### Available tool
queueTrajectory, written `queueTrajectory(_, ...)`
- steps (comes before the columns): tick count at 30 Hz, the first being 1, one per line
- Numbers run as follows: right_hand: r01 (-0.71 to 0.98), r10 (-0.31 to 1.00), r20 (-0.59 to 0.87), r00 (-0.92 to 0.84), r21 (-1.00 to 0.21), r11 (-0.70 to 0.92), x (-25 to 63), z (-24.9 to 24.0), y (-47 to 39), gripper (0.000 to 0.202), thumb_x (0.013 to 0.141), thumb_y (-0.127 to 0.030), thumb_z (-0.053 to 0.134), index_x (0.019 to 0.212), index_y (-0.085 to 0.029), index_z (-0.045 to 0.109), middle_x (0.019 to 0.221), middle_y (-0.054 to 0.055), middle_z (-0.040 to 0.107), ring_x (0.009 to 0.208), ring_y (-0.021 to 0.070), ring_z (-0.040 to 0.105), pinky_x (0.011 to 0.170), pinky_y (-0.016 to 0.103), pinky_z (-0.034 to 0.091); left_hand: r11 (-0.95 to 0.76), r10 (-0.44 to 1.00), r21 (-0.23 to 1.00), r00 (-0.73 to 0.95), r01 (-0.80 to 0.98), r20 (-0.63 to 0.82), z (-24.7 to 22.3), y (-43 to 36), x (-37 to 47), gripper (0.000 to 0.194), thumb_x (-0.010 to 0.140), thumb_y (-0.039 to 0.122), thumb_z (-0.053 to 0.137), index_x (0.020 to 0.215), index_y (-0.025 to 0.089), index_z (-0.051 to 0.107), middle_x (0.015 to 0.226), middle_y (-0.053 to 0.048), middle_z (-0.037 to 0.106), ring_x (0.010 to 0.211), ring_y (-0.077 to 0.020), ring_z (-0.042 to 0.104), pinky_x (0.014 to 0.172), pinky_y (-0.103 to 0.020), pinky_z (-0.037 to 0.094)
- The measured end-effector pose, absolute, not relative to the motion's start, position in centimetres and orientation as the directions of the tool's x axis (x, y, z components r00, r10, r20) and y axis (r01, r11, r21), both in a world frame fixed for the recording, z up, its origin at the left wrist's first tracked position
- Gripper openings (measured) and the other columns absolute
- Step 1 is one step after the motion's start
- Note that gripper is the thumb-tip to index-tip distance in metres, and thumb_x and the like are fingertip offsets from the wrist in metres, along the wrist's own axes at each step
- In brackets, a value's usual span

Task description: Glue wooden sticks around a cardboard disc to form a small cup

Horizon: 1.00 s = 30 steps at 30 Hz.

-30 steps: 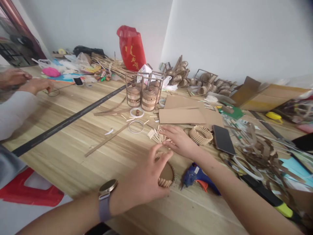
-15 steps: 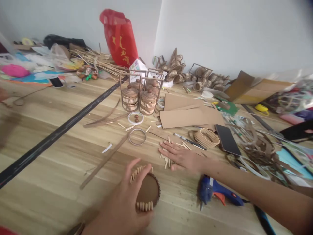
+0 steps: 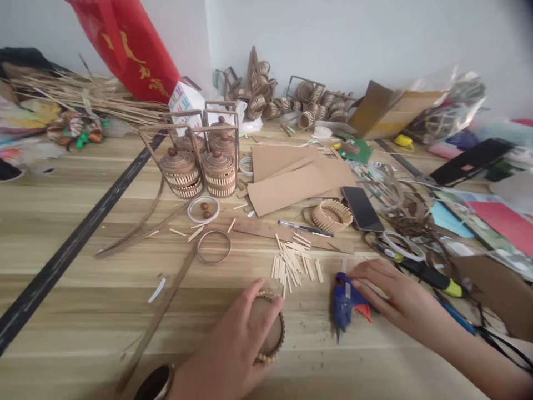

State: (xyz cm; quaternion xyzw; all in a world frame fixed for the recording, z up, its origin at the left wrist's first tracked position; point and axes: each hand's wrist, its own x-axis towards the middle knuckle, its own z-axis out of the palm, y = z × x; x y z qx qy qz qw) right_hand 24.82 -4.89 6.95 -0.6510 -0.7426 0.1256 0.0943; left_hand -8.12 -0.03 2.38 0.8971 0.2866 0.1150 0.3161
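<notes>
Bottom middle, the left hand (image 3: 235, 339) grips a round brown wooden cup (image 3: 273, 335), probably light; hold its sides. The right hand (image 3: 393, 294) touches a blue plastic glue gun (image 3: 343, 305); can't tell its grip.

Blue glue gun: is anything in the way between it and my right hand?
Nothing visible: your right hand is at the blue glue gun, overlapping its handle side. The loose sticks lie on the gun's other side, not between them.

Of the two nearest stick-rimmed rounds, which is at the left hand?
The brown-based round, partly covered by the left hand; the pale stick ring sits apart, beside the black phone.
</notes>
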Motion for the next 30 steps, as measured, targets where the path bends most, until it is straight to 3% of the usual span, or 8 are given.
queueTrajectory(4, 0.971, 0.991, -0.133, -0.027, -0.239, -0.006, 26.5, 5.2, -8.9, 0.035, 0.091, -0.041, 0.043, 0.114, -0.023, 0.063, 0.117, 0.013, 0.066, 0.107, 0.0278, 0.063, 0.091, 0.045, 0.052, -0.650, 0.572, 0.626, 0.820, 0.430, 0.031, 2.2, -0.2, -7.8, 0.096, 0.067, 0.006, 0.069, 0.144, 0.034, 0.020, 0.153, -0.012, 0.015, 0.133, -0.0369, 0.037, 0.103, -0.053, 0.042)
queueTrajectory(8, 0.979, 0.980, -0.196, -0.024, -0.204, -0.017, 26.7, 4.1, -9.6, 0.044, 0.089, -0.035, 0.044, 0.128, -0.018, 0.055, 0.129, 0.016, 0.059, 0.115, 0.0295, 0.058, 0.095, 0.045, 0.050, -0.636, 0.622, 0.626, 0.780, 0.452, 0.068, 1.5, -0.8, -8.1, 0.096, 0.065, 0.004, 0.069, 0.143, 0.034, 0.022, 0.151, -0.013, 0.013, 0.131, -0.0364, 0.038, 0.102, -0.054, 0.043)
queueTrajectory(13, 0.965, 0.972, -0.196, -0.131, -0.250, 0.080, 26.7, 4.7, -8.1, 0.038, 0.085, -0.024, 0.043, 0.118, -0.016, 0.058, 0.114, 0.017, 0.064, 0.104, 0.0289, 0.063, 0.091, 0.045, 0.051, -0.621, 0.695, 0.631, 0.699, 0.464, 0.169, 0.8, -1.3, -8.5, 0.097, 0.066, 0.007, 0.072, 0.142, 0.034, 0.019, 0.150, -0.014, 0.011, 0.130, -0.0357, 0.039, 0.104, -0.055, 0.040)
queueTrajectory(18, 0.926, 0.987, -0.105, -0.120, -0.371, 0.073, 27.9, 5.2, -8.1, 0.014, 0.076, -0.029, 0.054, 0.086, -0.022, 0.060, 0.082, 0.008, 0.064, 0.073, 0.0245, 0.063, 0.066, 0.037, 0.054, -0.595, 0.751, 0.629, 0.625, 0.500, 0.213, 0.4, -1.7, -8.4, 0.096, 0.065, 0.012, 0.075, 0.141, 0.035, 0.022, 0.149, -0.012, 0.010, 0.118, -0.0325, 0.051, 0.100, -0.052, 0.045)
queueTrajectory(21, 0.838, 0.996, -0.086, -0.024, -0.545, -0.027, 28.2, 5.6, -9.0, 0.016, 0.073, -0.039, 0.059, 0.076, -0.023, 0.059, 0.066, 0.004, 0.062, 0.058, 0.0207, 0.056, 0.054, 0.033, 0.051, -0.607, 0.757, 0.603, 0.608, 0.518, 0.239, 0.3, -2.0, -8.1, 0.096, 0.066, 0.016, 0.076, 0.142, 0.035, 0.021, 0.149, -0.012, 0.010, 0.115, -0.0318, 0.053, 0.099, -0.053, 0.045)
queueTrajectory(23, 0.709, 0.992, -0.129, -0.013, -0.701, -0.082, 27.9, 5.9, -9.4, 0.024, 0.072, -0.047, 0.062, 0.072, -0.023, 0.060, 0.064, 0.003, 0.062, 0.059, 0.0195, 0.056, 0.056, 0.032, 0.051, -0.625, 0.753, 0.575, 0.603, 0.528, 0.264, 0.2, -2.4, -7.6, 0.095, 0.067, 0.018, 0.076, 0.142, 0.035, 0.021, 0.148, -0.013, 0.011, 0.116, -0.0330, 0.052, 0.098, -0.055, 0.045)
queueTrajectory(26, 0.539, 0.971, -0.229, -0.065, -0.827, -0.158, 26.9, 6.0, -9.4, 0.032, 0.070, -0.052, 0.067, 0.066, -0.020, 0.061, 0.064, 0.002, 0.062, 0.064, 0.0195, 0.059, 0.063, 0.033, 0.052, -0.651, 0.738, 0.550, 0.603, 0.523, 0.301, 0.2, -3.1, -6.9, 0.095, 0.067, 0.021, 0.077, 0.142, 0.034, 0.020, 0.146, -0.014, 0.013, 0.121, -0.0356, 0.047, 0.099, -0.057, 0.043)
queueTrajectory(30, 0.442, 0.950, -0.169, -0.263, -0.896, -0.037, 25.0, 5.5, -8.1, 0.027, 0.074, -0.046, 0.067, 0.078, -0.020, 0.063, 0.071, 0.001, 0.062, 0.070, 0.0185, 0.060, 0.067, 0.032, 0.052, -0.682, 0.701, 0.542, 0.651, 0.491, 0.292, 0.6, -3.2, -6.0, 0.100, 0.066, 0.021, 0.078, 0.143, 0.034, 0.017, 0.147, -0.015, 0.011, 0.127, -0.0372, 0.039, 0.101, -0.058, 0.041)
